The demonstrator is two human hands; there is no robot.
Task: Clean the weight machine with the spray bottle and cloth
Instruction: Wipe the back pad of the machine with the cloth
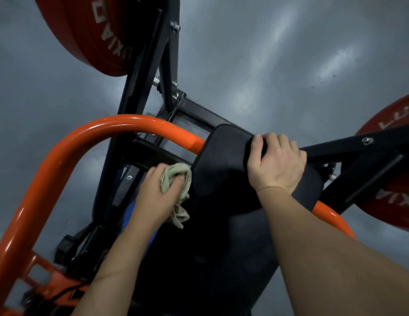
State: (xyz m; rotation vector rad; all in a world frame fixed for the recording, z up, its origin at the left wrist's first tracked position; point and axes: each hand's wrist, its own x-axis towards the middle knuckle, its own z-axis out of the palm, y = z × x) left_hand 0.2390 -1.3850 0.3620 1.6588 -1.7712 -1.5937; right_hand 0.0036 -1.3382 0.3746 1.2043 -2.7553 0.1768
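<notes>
1. Hands at work on a weight machine (142, 71): the left hand (153, 195) is curled tight round a bunched beige cloth (176, 176), while the right hand (276, 165) is clamped on the top edge of a black back pad (221, 169).
2. Cloth sits inside the left grip, with fingers and thumb closed over it, and touches the left edge of the pad. A loose tail of fabric hangs out of the grip toward the wrist.
3. Right grip holds the pad's upper right corner, the fingers folded over the rim and the thumb laid flat on the pad's face. The two grips are apart, with the width of the pad between them.
4. Beyond the left grip an orange tube (121, 124) arcs up from the lower left and passes behind the pad. It comes out again under the right forearm.
5. One red weight plate (80, 35) hangs well beyond the left grip, up and to its left.
6. A second red plate (395, 201) sits out to the right of the right grip. A black arm bar (347, 147) runs toward it from just beside that hand's fingers.
7. Just behind the cloth grip, a blue object (130, 210) shows under the left forearm; what it is cannot be told.
8. Nearer than both grips, a dark seat pad (210, 258) lies between the forearms, and a grey floor (267, 65) spreads beyond the machine.
</notes>
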